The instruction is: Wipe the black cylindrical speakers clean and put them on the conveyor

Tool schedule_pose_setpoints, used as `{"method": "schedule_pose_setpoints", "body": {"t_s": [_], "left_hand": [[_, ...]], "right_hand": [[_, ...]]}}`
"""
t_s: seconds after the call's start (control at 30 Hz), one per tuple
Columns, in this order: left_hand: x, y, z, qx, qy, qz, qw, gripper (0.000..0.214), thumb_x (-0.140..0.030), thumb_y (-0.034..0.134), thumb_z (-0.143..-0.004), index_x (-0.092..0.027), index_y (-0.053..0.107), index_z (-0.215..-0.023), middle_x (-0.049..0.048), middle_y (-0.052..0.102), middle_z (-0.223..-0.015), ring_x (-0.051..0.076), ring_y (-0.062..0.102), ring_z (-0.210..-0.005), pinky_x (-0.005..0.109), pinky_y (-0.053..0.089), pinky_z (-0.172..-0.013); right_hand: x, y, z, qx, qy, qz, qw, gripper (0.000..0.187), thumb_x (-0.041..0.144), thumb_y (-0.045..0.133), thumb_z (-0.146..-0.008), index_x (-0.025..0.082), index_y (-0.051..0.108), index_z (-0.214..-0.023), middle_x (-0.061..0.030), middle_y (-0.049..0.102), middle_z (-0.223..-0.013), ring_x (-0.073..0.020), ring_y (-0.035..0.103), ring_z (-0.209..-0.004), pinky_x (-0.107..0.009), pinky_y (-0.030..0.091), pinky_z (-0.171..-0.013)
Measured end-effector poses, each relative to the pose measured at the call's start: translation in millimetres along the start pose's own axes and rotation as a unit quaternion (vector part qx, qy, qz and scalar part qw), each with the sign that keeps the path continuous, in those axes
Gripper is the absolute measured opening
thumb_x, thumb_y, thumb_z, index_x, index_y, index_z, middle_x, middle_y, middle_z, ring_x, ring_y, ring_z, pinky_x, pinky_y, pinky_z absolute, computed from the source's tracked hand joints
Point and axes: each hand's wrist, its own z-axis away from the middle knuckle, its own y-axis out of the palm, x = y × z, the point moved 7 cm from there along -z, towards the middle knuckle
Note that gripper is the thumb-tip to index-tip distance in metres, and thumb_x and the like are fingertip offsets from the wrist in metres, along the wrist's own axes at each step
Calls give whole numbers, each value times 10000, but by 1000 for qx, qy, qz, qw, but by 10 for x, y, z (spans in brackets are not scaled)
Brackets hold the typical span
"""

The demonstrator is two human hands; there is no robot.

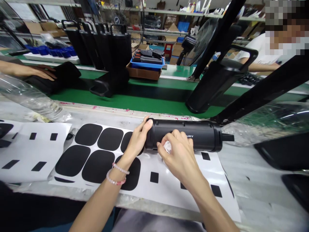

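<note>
A black cylindrical housing (193,137) lies on its side on the workbench, with white lettering on its flank. My left hand (138,138) cups its left end, fingers curled over the rim. My right hand (177,154) rests against the near side of the housing, its fingers pinched around a small whitish scrap that I cannot identify. Under both hands lies a white backing sheet (169,180) carrying large black rounded pads (98,166) and small black squares.
A second sticker sheet (31,151) lies at the left. A green conveyor (135,101) runs behind, holding upright black housings (116,45) and a tilted one (214,80). Clear plastic bags lie at both sides. Another person's hand (36,71) rests on a black part far left; a second person sits back right.
</note>
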Motion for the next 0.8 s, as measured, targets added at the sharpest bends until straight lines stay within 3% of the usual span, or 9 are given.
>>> {"method": "schedule_pose_setpoints", "body": {"t_s": [0.8], "left_hand": [[11,-12,-16,5,3,-37,999,637,-622,528,-880,-220,568,-1372,53,500,-1490,298,358,-1449,421,276,-1196]], "right_hand": [[-6,16,-2,0,7,-3,1000,177,312,618,-881,220,597,-731,-21,560,-779,-228,507,-795,-343,296,-707]]}}
